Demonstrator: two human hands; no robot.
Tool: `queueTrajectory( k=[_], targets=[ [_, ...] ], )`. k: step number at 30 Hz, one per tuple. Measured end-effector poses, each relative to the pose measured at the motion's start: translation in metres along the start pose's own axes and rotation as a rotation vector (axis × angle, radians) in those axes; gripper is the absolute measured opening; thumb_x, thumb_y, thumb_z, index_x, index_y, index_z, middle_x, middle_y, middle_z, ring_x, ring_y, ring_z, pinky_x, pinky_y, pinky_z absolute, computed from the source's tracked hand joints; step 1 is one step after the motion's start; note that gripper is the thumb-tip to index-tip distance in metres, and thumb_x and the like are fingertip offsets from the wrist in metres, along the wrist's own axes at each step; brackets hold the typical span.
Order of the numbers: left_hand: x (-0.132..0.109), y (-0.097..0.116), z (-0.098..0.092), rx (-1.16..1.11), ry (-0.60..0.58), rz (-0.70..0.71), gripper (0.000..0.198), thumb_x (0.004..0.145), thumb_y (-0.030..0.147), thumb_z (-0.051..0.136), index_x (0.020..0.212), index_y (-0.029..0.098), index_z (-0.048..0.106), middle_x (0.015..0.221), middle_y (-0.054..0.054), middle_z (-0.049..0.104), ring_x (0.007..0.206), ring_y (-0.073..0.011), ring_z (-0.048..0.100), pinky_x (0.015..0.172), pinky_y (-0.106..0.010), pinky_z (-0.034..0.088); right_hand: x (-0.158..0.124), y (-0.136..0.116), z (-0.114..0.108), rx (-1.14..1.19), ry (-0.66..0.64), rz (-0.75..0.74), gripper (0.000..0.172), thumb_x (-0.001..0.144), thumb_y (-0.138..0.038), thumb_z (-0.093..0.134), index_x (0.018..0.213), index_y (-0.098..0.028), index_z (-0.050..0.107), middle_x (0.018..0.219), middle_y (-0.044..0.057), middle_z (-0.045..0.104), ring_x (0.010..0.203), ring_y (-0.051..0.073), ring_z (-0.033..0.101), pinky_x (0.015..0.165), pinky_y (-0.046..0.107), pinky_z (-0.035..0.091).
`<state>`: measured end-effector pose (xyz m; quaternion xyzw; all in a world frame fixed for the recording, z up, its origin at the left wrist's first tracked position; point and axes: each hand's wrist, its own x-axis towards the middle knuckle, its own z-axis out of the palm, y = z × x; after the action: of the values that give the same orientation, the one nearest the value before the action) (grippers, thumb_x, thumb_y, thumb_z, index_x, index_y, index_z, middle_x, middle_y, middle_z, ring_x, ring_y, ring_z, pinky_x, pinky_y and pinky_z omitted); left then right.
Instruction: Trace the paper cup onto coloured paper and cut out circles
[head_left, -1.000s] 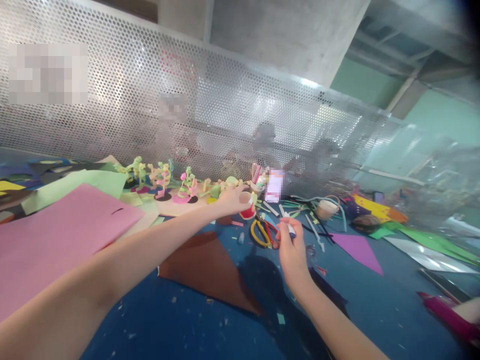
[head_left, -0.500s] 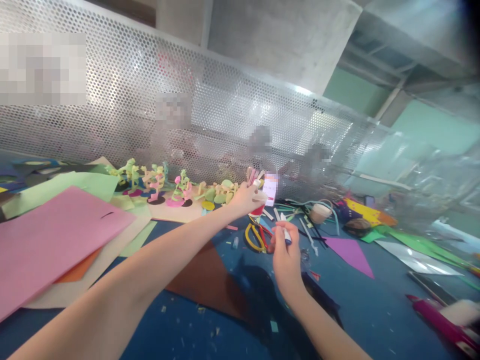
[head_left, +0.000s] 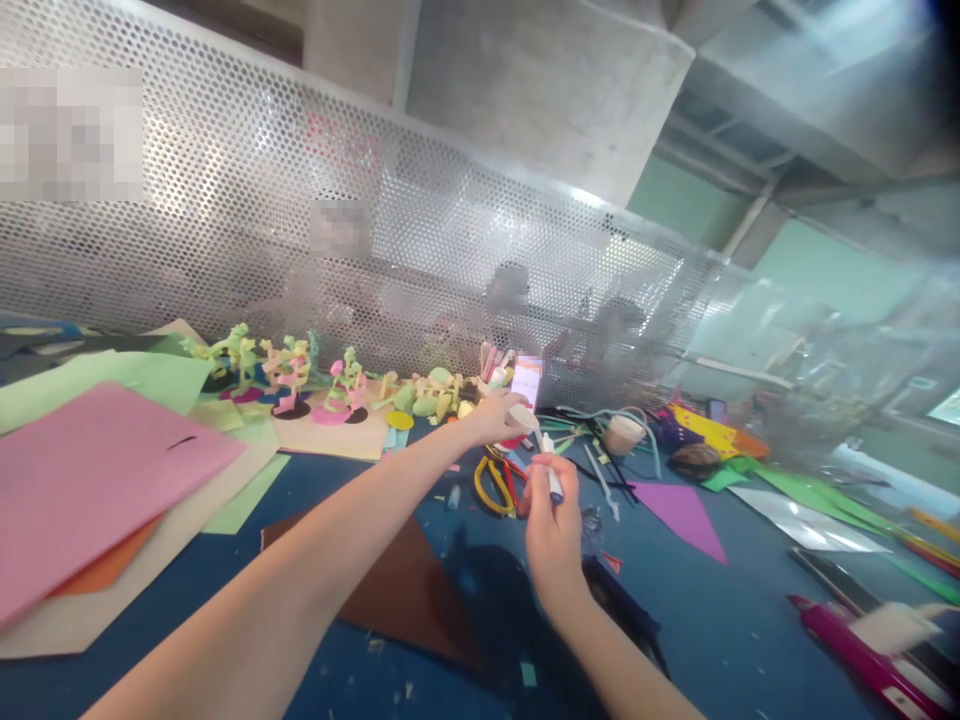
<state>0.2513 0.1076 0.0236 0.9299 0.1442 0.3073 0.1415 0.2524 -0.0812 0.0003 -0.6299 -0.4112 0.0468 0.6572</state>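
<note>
My right hand (head_left: pixel 553 520) is closed around a white marker (head_left: pixel 551 468) with a dark blue end. My left hand (head_left: pixel 501 418) reaches forward, its fingers around a small pale round piece (head_left: pixel 524 417) by a red cup, most of which the hand hides. Behind that hand, sticks stand upright in a holder (head_left: pixel 491 362), beside a lit phone screen (head_left: pixel 526 380). Scissors with yellow handles (head_left: pixel 493 486) and red-handled ones (head_left: pixel 512 488) lie between my two hands.
Pink foam sheets (head_left: pixel 105 480) and green ones cover the left side. Small foam figures (head_left: pixel 341 390) line the back before a perforated metal screen (head_left: pixel 225 190). A brown sheet (head_left: pixel 412 590) lies in front, a magenta glue gun (head_left: pixel 847 640) at right. People are behind the screen.
The camera view has shifted, so most things appear further left. The marker in my right hand is now more upright, and the pale round piece shows more clearly at my left fingers.
</note>
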Motion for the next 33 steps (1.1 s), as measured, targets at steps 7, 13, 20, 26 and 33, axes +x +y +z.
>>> queueTrajectory(
  k=[7, 13, 20, 26, 33],
  targets=[
    [-0.015, -0.015, -0.025, -0.017, -0.135, -0.078, 0.031, 0.089, 0.030, 0.054, 0.116, 0.015, 0.054, 0.116, -0.009, 0.056, 0.098, -0.0213, 0.059, 0.082, -0.042, 0.051, -0.001, 0.009, 0.003, -0.006, -0.037, 0.009, 0.029, 0.088, -0.049, 0.043, 0.097, -0.022, 0.050, 0.078, 0.001, 0.054, 0.062, 0.015, 0.048, 0.061, 0.029, 0.041],
    [-0.023, -0.023, -0.038, 0.024, -0.136, -0.322, 0.031, 0.089, 0.031, 0.053, 0.116, 0.015, 0.053, 0.116, -0.009, 0.056, 0.098, -0.0212, 0.059, 0.082, -0.041, 0.051, -0.004, 0.006, 0.005, 0.008, -0.076, -0.006, 0.027, 0.089, -0.049, 0.042, 0.097, -0.023, 0.050, 0.068, -0.003, 0.050, 0.055, 0.013, 0.045, 0.058, 0.027, 0.041],
    [-0.033, -0.019, -0.041, 0.053, -0.221, -0.427, 0.032, 0.089, 0.031, 0.054, 0.116, 0.015, 0.054, 0.115, -0.009, 0.057, 0.098, -0.0219, 0.059, 0.081, -0.041, 0.051, -0.005, 0.007, 0.005, 0.022, -0.122, -0.031, 0.025, 0.090, -0.048, 0.042, 0.095, -0.024, 0.050, 0.061, -0.005, 0.044, 0.054, 0.013, 0.043, 0.058, 0.027, 0.040],
    [-0.054, -0.018, -0.056, 0.063, -0.204, -0.389, 0.032, 0.089, 0.032, 0.053, 0.116, 0.015, 0.053, 0.116, -0.009, 0.056, 0.098, -0.0220, 0.059, 0.082, -0.042, 0.051, -0.005, 0.005, 0.005, 0.058, -0.170, 0.005, 0.027, 0.088, -0.047, 0.045, 0.092, -0.021, 0.053, 0.068, -0.002, 0.051, 0.053, 0.012, 0.042, 0.054, 0.026, 0.037],
    [-0.106, 0.003, -0.076, -0.039, -0.393, -0.143, 0.027, 0.076, 0.022, 0.062, 0.103, 0.019, 0.067, 0.087, -0.002, 0.065, 0.077, -0.0163, 0.061, 0.072, -0.026, 0.048, -0.014, -0.012, 0.005, 0.135, -0.248, 0.085, 0.030, 0.090, -0.041, 0.039, 0.084, -0.019, 0.057, 0.052, -0.004, 0.044, 0.048, 0.012, 0.039, 0.046, 0.024, 0.030]
  ],
)
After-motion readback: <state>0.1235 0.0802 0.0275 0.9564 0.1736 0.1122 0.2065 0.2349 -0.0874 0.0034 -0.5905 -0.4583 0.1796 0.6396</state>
